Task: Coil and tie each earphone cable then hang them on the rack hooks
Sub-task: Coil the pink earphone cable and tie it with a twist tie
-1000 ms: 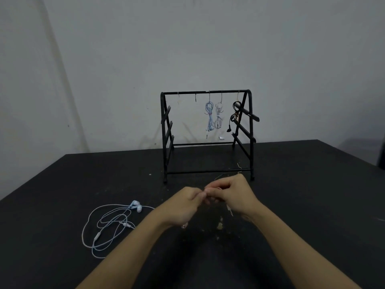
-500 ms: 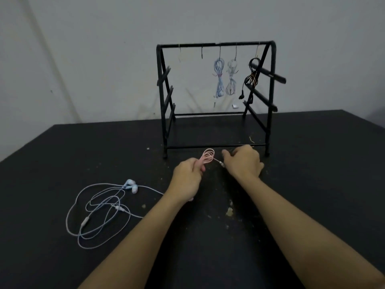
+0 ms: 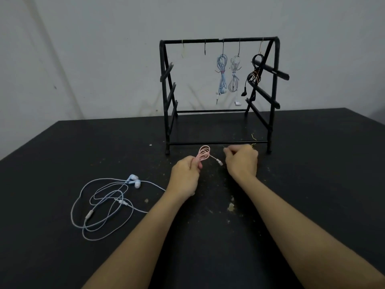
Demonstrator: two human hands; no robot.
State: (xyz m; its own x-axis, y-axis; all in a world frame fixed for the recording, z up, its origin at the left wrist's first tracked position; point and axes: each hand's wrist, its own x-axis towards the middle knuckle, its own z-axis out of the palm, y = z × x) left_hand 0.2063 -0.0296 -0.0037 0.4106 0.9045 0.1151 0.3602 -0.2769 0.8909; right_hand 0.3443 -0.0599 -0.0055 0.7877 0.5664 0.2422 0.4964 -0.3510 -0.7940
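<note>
**Pink cable coiled, tie about to go on**

The left hand [image 3: 184, 176] pinches the base of a small pink earphone coil [image 3: 204, 153], its loops standing up above the fingers and its plug end trailing toward the right. The right hand [image 3: 241, 161] rests on the table [image 3: 312, 163] just beside that plug, fingers curled together; it seems to be pinching something thin, probably a wire tie, though whether it holds anything is too small to tell. A loose yellowish twist tie [image 3: 253, 140] lies just past it, near the foot of the black rack [image 3: 166, 90].

On the rack's top bar three bundles already hang: a blue bundle [image 3: 222, 76], a white bundle [image 3: 234, 78] and a black bundle [image 3: 255, 74]. Two hooks [image 3: 204, 47] to their left are free. A pale blue earphone [image 3: 108, 203] lies uncoiled on the table to the left, untouched.

The step in hand looks like tying. Next, the tie must be wrapped round the waist of the coil without the left grip loosening, or the loops will spring apart
</note>
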